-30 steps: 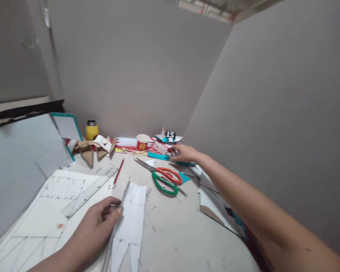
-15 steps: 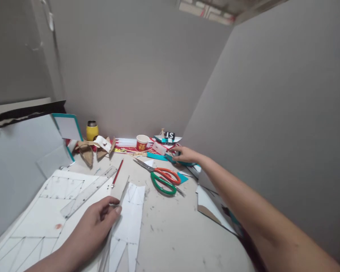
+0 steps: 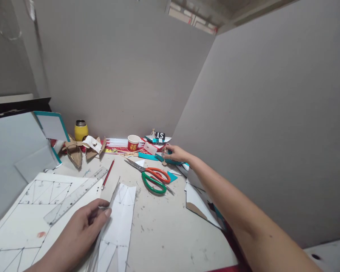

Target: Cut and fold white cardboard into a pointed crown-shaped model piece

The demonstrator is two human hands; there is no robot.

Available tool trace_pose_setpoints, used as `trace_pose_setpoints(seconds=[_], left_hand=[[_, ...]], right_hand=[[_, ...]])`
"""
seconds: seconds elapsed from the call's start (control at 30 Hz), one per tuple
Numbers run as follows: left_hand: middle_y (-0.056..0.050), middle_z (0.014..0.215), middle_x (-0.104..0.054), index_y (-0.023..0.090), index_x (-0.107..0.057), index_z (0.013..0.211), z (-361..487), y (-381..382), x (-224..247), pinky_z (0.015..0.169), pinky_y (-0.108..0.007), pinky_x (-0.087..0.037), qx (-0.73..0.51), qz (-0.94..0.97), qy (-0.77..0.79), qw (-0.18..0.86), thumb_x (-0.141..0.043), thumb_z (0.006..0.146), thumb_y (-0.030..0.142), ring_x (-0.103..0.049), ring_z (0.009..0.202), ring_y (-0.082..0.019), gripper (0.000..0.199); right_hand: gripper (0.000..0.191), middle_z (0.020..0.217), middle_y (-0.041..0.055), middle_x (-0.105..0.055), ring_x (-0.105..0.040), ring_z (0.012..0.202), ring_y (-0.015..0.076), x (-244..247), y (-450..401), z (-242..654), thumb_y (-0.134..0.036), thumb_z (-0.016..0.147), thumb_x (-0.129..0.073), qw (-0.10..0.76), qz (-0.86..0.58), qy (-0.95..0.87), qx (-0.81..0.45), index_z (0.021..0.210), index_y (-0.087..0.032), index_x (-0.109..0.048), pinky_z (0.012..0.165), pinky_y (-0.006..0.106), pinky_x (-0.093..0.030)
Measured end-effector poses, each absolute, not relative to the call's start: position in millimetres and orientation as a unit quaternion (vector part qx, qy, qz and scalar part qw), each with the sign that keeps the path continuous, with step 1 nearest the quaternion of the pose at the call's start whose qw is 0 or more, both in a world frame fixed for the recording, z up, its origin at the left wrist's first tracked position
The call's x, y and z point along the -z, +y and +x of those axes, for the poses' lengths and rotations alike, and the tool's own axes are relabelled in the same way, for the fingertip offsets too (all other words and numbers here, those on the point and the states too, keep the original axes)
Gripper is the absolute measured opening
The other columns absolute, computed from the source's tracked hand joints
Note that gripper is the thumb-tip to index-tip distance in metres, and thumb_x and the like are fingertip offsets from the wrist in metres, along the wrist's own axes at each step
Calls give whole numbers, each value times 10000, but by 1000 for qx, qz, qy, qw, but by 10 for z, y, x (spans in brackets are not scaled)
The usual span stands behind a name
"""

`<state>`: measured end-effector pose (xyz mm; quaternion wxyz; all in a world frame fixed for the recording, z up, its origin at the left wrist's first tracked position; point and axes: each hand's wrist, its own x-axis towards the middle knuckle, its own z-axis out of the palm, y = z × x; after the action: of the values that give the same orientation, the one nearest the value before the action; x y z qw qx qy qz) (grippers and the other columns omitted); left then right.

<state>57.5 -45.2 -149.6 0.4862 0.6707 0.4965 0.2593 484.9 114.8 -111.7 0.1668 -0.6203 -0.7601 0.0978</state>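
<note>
Head cam: R hand (image 3: 177, 154) at far side of desk (image 3: 161, 230), narrow pinch on small stick pc w/ round base (image 3: 164, 163). Stick approx upright, at fingertips. Teal boat (image 3: 173, 161) just below R hand, long axis roughly L-R; R hand nearer, L hand (image 3: 83, 226) well apart. L hand touches clear strip (image 3: 114, 193) beside white paper cutout (image 3: 119, 223); can't tell if pinched.

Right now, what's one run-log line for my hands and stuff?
left hand: touching thin strip beside white paper | right hand: at teal boat | scissors: on table, untouched | red pencil: near ruler
</note>
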Motion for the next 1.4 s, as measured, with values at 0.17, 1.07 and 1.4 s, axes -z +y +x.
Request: trace_pose_setpoints(seconds=[0.17,1.07,1.4], left_hand=[[-1,717,-524,192,-588,1101,601,-479,1430,653,-298,-363,-271,661,494,496,-500,877,551,-478,714,-198,432],[29,625,-569,140,-639,1018,604,-521,1276,492,-206,-342,-450,441,410,659,-725,758,434,-486,522,-95,402],[-9,662,-655,119,-679,995,563,-491,1287,520,-225,-402,-447,453,402,657,-706,786,406,-573,568,-129,356]], right_hand=[[378,981,49,-707,-633,917,235,1166,1132,4852,-380,716,-705,179,-619,-759,-90,1042,-191,-685,808,303,-480],[440,856,121,-705,-674,601,207,1081,-237,2845,-563,749,-703,349,-535,-497,-587,917,-165,-619,401,268,-496],[153,673,53,-699,-639,620,198,1308,-262,2272,-197,650,-671,412,-482,-542,-551,782,-120,-684,581,300,-501]])
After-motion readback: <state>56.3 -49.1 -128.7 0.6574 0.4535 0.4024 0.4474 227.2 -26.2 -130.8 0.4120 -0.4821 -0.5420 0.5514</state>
